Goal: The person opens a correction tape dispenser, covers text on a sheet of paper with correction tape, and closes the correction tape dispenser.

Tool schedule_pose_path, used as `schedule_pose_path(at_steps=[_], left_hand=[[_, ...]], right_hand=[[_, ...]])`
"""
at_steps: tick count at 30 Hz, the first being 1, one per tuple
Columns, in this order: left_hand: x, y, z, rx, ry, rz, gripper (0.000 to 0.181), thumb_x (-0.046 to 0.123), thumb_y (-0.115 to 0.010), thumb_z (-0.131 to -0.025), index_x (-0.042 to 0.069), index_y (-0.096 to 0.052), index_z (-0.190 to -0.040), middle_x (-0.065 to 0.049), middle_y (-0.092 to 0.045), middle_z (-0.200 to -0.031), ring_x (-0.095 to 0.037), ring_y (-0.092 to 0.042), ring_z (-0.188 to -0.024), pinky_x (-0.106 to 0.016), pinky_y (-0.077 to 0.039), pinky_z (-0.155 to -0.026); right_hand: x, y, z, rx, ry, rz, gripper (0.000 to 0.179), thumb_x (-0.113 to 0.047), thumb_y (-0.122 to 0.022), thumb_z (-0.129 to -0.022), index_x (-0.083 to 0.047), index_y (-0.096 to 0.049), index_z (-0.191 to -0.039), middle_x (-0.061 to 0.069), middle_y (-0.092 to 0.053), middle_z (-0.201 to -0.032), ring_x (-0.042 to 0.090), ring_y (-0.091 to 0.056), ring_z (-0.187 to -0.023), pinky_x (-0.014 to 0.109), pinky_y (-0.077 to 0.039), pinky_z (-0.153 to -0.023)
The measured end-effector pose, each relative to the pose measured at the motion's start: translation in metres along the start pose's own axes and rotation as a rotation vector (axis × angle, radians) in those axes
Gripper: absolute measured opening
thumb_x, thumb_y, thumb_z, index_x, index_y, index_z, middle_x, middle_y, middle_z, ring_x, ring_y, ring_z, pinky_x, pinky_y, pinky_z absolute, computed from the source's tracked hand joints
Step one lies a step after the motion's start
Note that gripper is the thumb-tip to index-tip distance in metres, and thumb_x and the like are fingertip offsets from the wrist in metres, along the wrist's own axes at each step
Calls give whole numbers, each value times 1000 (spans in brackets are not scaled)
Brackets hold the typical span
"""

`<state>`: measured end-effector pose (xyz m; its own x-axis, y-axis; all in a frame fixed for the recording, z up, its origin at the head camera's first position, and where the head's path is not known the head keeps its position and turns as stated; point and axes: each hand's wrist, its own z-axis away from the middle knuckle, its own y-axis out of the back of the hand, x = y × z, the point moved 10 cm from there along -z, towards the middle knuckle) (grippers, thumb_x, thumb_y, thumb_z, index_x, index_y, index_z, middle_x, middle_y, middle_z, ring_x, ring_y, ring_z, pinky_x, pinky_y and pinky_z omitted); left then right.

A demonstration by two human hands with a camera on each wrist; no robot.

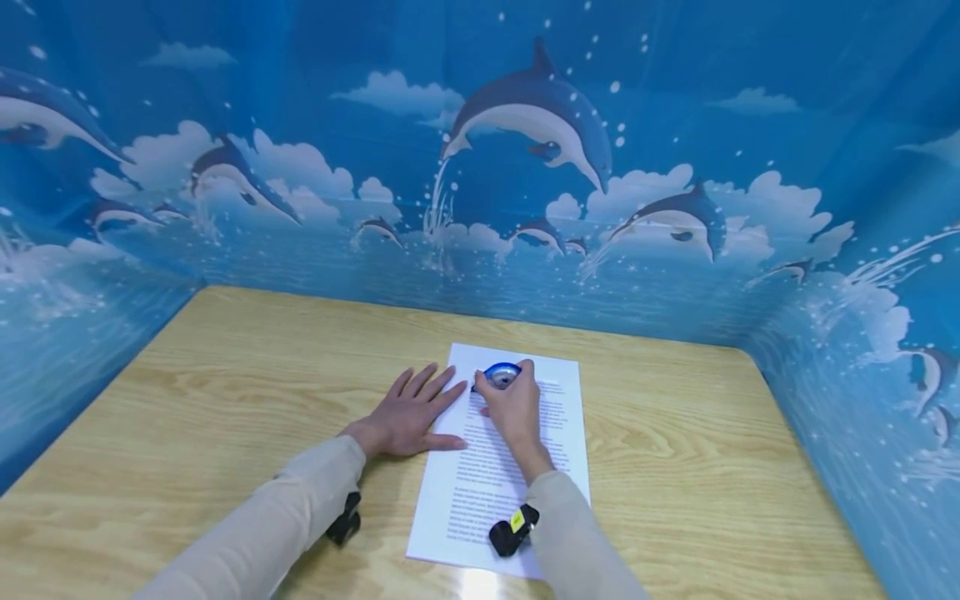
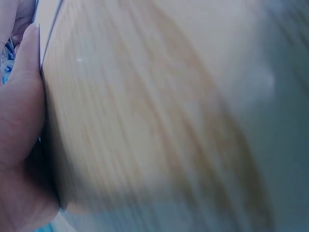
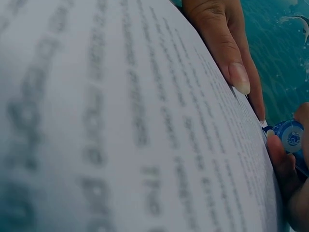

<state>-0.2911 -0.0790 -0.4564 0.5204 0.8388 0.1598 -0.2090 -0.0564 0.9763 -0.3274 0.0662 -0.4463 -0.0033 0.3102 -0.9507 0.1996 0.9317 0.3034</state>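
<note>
By left hand [image 1: 411, 417], in right hand [image 1: 514, 410], dispenser [image 1: 502, 374]

So my left hand [image 2: 20, 111] is lying at the left edge, thumb [image 2: 28, 55] by white paper [image 2: 47, 19], right hand [image 2: 18, 17] and bluish gadget [image 2: 7, 68] peeking past, blurry wood tabletop [image 2: 125, 111] hogging the middle.

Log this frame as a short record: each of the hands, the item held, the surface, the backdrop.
Left hand: spread, reaching over the sheet's left edge
Right hand: pinching the blue correction tape dispenser
Dispenser position: over the upper part of the printed sheet; tip contact unclear
Sheet: printed side up, on the wood-grain table
Backdrop: blue dolphin-print curtain
Wrists: a black camera at each
</note>
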Motion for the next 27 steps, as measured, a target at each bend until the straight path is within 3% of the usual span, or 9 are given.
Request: schedule_pose_path(at_steps=[13, 27], left_hand=[[1, 2, 1, 9, -10, 14, 89, 74, -39, -87, 21, -16, -155, -7, -6, -159, -31, -1, -144, -54, -2, -112], [2, 3, 2, 15, -16, 26, 89, 73, -39, -87, 20, -17, -154, -7, -6, -159, -31, 0, -144, -54, -1, -112]], right_hand=[[2, 8, -1, -14, -8, 118, 53, -30, -77, -81, -2, -44, -111, 23, -63, -97, 20, -62, -52, 29, -52, -44], [6, 15, -3, -50, -20, 150, 54, -33, -76, -82, -3, -44, -114, 19, -62, -102, 23, -65, -74, 28, -54, -53]])
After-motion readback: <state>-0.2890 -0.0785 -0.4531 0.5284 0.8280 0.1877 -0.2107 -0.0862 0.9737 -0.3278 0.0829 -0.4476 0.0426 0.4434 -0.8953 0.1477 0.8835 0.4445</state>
